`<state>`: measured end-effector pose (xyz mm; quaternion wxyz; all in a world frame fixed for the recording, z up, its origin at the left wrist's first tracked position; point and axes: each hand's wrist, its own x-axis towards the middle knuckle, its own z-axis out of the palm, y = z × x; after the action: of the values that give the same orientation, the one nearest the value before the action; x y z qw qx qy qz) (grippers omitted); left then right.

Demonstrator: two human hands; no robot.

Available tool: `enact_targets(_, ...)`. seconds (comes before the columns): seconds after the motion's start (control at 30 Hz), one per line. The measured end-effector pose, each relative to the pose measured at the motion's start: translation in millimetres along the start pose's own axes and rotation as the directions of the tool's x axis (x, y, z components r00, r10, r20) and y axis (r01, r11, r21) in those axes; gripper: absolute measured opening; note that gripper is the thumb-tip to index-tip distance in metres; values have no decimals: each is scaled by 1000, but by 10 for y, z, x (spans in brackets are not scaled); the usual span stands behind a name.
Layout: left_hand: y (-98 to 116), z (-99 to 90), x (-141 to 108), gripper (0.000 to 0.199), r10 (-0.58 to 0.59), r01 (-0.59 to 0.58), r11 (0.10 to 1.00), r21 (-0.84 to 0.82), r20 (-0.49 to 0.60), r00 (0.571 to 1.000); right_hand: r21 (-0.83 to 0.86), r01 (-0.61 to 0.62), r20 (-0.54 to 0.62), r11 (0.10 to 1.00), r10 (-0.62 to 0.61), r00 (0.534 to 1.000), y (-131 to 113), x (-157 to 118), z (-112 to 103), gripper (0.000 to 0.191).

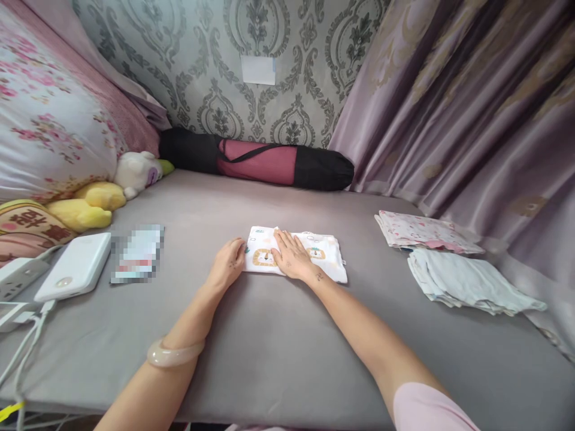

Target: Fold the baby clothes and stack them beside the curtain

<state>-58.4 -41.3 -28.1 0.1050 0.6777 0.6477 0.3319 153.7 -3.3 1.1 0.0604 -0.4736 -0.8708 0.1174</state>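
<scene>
A white cloth printed with lion faces (333, 258) lies folded into a flat rectangle on the grey sheet (278, 335). My right hand (291, 254) rests palm down on its middle, fingers spread and pointing away from me. At the cloth's left edge is my left hand (229, 260), its fingers pressed together and curled against that edge; whether they pinch the fabric is hidden. A pale bangle (175, 353) circles my left forearm.
Folded pink-patterned cloth (426, 232) and folded pale cloths (471, 284) lie at the right. At the left are a white power bank (75, 266), cables, a blurred packet (138, 254) and plush toys (137, 172). A black-and-red bag (260, 161) lies along the wall.
</scene>
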Motion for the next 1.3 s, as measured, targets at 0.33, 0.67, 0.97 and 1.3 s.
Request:
enact_targets(0.33,34,-48,10,29,-80,80,997,-9,-14,997,-44,9,-52,999,-12,999,-489,319,-89,54)
enact_targets(0.67,48,-56,9,32,-145,142,989,-46,-54,988,17,-25,-43,1000,25,999,-573,415,111,60)
enact_targets(0.97,78,-76,6,41,-129,122,990,-72,-111,985,79,91,-11,993,-91,996,-710,359,150,60)
enact_targets(1.3,173,80,-61,53,114,-171,971,168,304,946,53,-165,-84,985,169,982,-144,-58,30,64)
